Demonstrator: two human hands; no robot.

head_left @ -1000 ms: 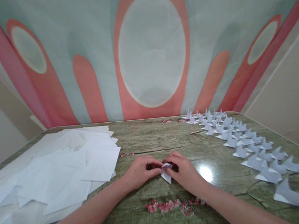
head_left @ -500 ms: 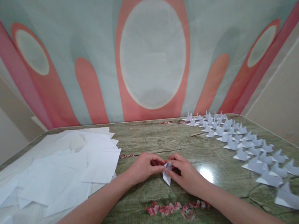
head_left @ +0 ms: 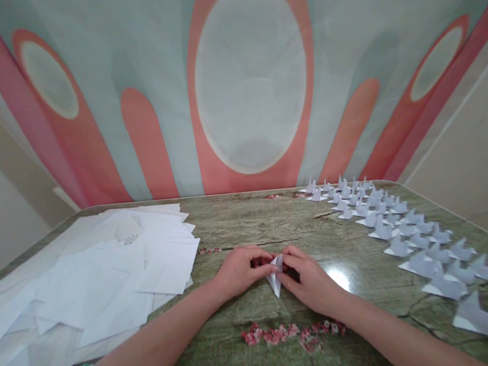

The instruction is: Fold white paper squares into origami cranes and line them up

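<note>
A small piece of folded white paper (head_left: 276, 285) is held between my two hands over the middle of the table, its pointed end toward me. My left hand (head_left: 242, 269) pinches its left side between thumb and fingers. On the other side, my right hand (head_left: 302, 272) grips the paper's right edge with closed fingers. The fingers cover part of the folds. Several folded paper birds (head_left: 420, 262) stand in rows on the right, beyond my right hand.
Loose white paper sheets (head_left: 96, 284) lie in an overlapping heap at the left. The wood-patterned table (head_left: 240, 223) carries printed pink flowers (head_left: 275, 333). Behind its far edge hangs a green and coral patterned backdrop (head_left: 254, 80).
The folded paper now stands more upright, with its tip showing above the fingers. My right fingers have shifted a little along its edge. The view has tilted slightly.
</note>
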